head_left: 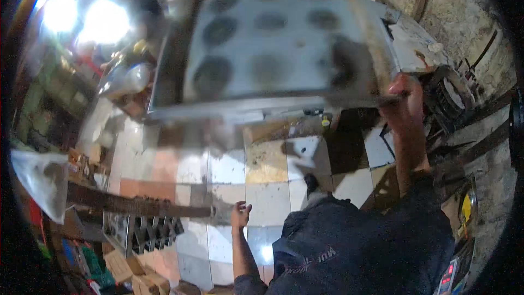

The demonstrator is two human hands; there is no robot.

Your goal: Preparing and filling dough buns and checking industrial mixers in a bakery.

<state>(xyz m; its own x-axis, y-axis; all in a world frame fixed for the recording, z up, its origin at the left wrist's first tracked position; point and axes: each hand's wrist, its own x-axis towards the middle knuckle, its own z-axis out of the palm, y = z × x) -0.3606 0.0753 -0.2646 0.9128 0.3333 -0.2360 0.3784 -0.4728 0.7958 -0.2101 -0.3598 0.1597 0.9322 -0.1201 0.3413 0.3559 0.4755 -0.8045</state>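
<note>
grey metal baking tray (273, 38) with dark round marks, held up at its right corner by the clenched right hand (404, 101); left hand (240, 216) hangs loosely open, empty, above the tiled floor (267, 164); brown cartons (139, 273) lower left.

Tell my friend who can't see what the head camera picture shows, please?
A person's right hand lifts a big, blurry metal baking tray with round dark marks by its front right corner. Their left hand hangs open and empty above a tiled floor, near a dark wooden plank.
</note>
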